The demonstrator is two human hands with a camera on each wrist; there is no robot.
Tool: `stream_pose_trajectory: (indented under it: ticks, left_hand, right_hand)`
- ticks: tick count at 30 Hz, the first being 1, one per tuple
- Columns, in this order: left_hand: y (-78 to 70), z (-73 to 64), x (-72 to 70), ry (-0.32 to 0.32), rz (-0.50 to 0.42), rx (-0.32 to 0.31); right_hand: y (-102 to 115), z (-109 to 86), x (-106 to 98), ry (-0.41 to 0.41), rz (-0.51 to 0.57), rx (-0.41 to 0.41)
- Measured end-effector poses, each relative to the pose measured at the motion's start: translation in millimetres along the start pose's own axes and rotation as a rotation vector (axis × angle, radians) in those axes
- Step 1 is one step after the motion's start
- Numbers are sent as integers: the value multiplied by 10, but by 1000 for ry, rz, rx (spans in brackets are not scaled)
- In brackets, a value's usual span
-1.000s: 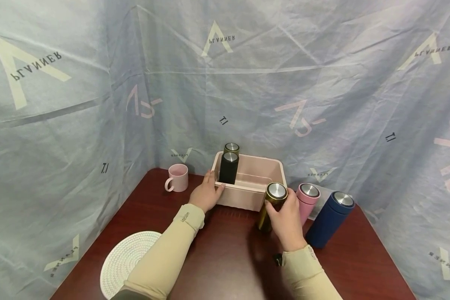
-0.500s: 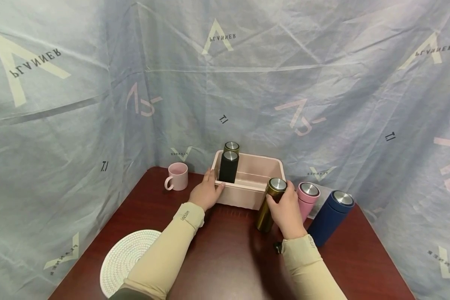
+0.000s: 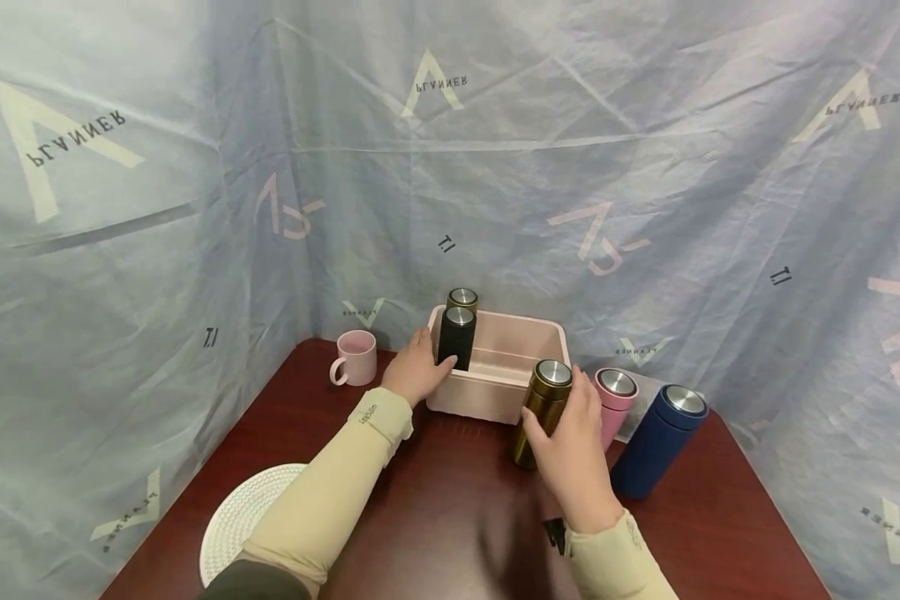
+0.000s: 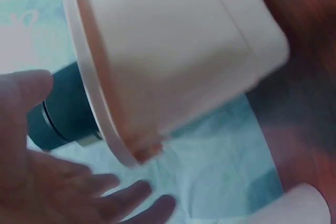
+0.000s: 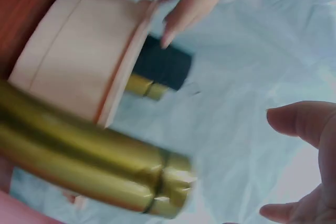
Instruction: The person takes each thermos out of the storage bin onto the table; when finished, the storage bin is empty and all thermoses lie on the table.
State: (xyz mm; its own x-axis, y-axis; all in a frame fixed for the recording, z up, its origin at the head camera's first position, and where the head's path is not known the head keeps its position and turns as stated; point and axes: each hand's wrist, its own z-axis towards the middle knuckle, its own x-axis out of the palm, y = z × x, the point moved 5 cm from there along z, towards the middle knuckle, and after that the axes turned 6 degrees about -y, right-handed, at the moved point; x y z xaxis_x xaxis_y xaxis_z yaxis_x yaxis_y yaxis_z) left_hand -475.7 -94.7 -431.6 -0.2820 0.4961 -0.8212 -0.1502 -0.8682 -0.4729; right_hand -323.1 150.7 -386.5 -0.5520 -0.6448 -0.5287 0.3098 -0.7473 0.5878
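Observation:
A gold thermos (image 3: 542, 412) stands on the table before the right end of a pale pink box (image 3: 480, 398). Beside it is my right hand (image 3: 573, 458), thumb and fingers spread; the right wrist view shows a gap between this hand and the gold thermos (image 5: 105, 166). At the box's left end my left hand (image 3: 414, 372) is held with loose, parted fingers, its thumb near a black thermos (image 3: 456, 342) inside the box. Behind that one, mostly hidden, another gold thermos (image 3: 462, 298) shows its top. In the left wrist view the fingers are off the rim.
To the right stand a pink thermos (image 3: 615, 408) and a blue thermos (image 3: 656, 442). A pink mug (image 3: 357, 358) is at the back left, and a round white woven mat (image 3: 228, 517) lies at the front left. Grey printed cloth (image 3: 450, 183) hangs behind the table.
My right hand has loosened from the gold thermos, its fingers now spread. My left hand has lifted off the box rim, its thumb moving up toward the black thermos.

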Motion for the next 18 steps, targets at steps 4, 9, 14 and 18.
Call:
stream_pose_trajectory:
  ticks: [4, 9, 14, 18]
  left_hand:
    - [-149, 139, -4, -103, -81, 6]
    - [-218, 303, 52, -158, -97, -18]
    - [-232, 397, 121, -170, -123, -46]
    - [-278, 402, 117, -180, -189, -47]
  right_hand:
    - [185, -166, -169, -36, 48, -36]
    - [233, -296, -291, -48, 102, -21]
    - [213, -357, -392, -70, 129, 4]
    - [194, -363, -448, -80, 137, 12]
